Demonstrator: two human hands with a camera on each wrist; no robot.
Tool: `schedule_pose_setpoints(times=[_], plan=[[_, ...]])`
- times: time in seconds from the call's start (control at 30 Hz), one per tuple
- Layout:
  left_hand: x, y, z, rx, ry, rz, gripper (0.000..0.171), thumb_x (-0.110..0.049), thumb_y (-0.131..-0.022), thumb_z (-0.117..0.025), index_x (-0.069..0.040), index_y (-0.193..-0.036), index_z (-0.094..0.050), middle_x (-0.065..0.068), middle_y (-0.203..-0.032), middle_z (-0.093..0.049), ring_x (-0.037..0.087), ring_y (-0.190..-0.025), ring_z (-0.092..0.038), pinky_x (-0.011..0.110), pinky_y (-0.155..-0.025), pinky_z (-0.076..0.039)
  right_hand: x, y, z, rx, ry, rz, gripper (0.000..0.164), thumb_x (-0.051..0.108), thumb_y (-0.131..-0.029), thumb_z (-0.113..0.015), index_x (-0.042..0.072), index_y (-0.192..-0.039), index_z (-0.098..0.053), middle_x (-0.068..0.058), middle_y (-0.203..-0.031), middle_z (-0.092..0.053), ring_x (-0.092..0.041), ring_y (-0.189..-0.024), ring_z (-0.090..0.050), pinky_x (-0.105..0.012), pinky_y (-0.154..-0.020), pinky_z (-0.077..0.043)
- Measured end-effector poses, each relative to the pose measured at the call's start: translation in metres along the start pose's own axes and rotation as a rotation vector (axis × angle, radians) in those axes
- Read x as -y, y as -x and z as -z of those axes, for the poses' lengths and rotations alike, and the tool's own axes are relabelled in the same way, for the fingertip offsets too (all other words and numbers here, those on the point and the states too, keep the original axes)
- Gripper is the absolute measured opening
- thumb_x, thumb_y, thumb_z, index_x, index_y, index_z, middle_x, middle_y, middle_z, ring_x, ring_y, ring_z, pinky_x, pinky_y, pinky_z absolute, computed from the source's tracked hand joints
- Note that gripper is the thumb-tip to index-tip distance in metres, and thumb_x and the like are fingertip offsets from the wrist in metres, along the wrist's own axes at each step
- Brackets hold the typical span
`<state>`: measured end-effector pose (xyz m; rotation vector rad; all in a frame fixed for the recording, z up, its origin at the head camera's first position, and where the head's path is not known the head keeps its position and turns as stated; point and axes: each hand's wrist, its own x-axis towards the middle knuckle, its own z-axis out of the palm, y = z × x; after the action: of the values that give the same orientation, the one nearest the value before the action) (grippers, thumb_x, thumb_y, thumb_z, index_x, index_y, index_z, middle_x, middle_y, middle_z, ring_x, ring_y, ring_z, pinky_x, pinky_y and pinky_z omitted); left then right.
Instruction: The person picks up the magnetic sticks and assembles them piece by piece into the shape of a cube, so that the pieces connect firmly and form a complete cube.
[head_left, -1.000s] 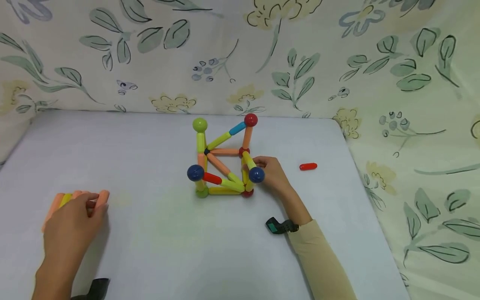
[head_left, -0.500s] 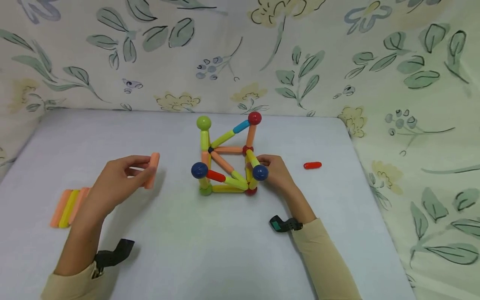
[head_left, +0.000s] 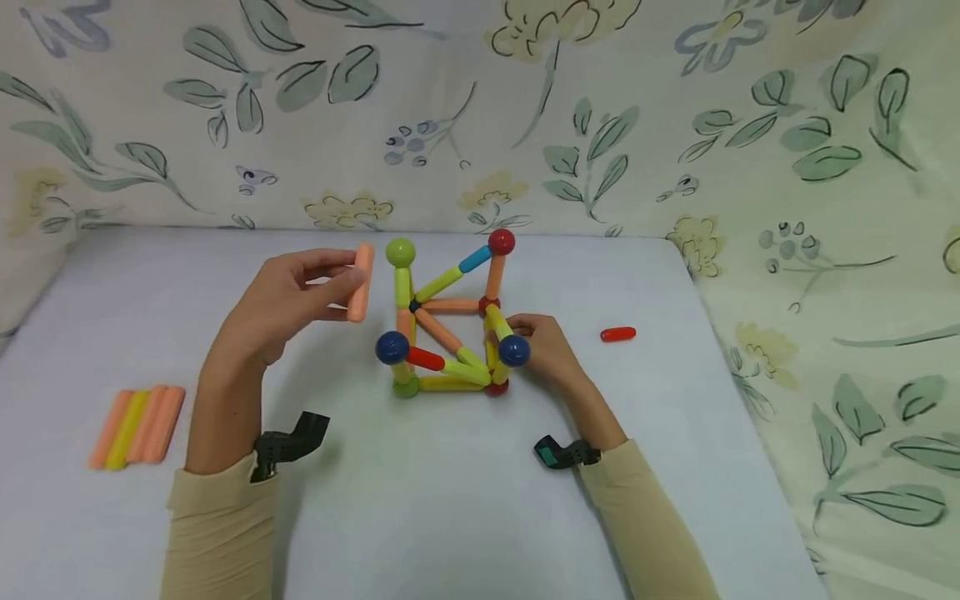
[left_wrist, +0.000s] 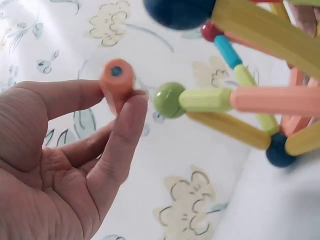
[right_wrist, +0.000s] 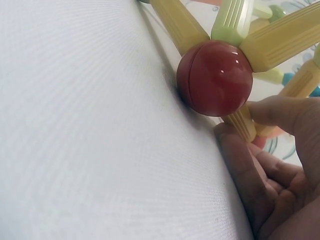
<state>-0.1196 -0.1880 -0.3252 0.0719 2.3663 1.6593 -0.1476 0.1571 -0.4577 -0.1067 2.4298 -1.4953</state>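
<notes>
An orange magnetic rod is pinched between the thumb and fingers of my left hand, raised just left of the frame's green ball. In the left wrist view, the dark magnet tip of the orange rod shows, apart from the green ball. The standing frame of magnetic rods and balls is at the table's middle. My right hand pinches a low yellow rod on its right side, beside a red ball. Part of that hand is hidden behind a blue ball.
Several loose orange rods and a yellow rod lie side by side at the table's left. One short red rod lies to the right of the frame. Floral cloth hangs behind the white table.
My left hand has picked an orange rod from the row at the left and carried it right and up, close to the frame. My right hand stays on the frame.
</notes>
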Motion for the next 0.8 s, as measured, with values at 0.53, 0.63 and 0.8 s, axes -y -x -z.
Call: schedule_pose_setpoints(times=[0.53, 0.63, 0.8], plan=[[0.002, -0.006, -0.014, 0.073, 0.079, 0.032, 0.061, -0.037, -0.104, -0.068, -0.001, -0.151, -0.054, 0.018, -0.141, -0.06, 0.011, -0.092, -0.077, 0.028, -0.085, -0.063, 0.003, 0.001, -0.001, -0.001, 0.017, -0.02, 0.042, 0.035, -0.097, -0.078, 0.004, -0.125, -0.074, -0.012, -0.107, -0.076, -0.026, -0.101, -0.061, -0.03, -0.087, -0.053], [0.002, -0.007, -0.015, 0.077, 0.077, 0.027, 0.06, -0.037, -0.105, -0.068, -0.001, -0.15, -0.055, 0.018, -0.141, -0.06, 0.01, -0.093, -0.076, 0.028, -0.085, -0.063, 0.002, 0.0, -0.001, -0.003, 0.015, -0.015, 0.042, 0.036, -0.097, -0.078, 0.005, -0.125, -0.074, -0.012, -0.106, -0.076, -0.026, -0.101, -0.06, -0.031, -0.087, -0.052], [0.002, -0.008, -0.017, 0.083, 0.067, 0.032, 0.058, -0.034, -0.105, -0.067, 0.0, -0.151, -0.054, 0.019, -0.143, -0.061, 0.012, -0.091, -0.077, 0.028, -0.084, -0.063, 0.002, 0.0, -0.002, -0.005, 0.012, -0.018, 0.043, 0.037, -0.096, -0.079, 0.005, -0.124, -0.074, -0.012, -0.107, -0.076, -0.026, -0.1, -0.062, -0.029, -0.085, -0.053]])
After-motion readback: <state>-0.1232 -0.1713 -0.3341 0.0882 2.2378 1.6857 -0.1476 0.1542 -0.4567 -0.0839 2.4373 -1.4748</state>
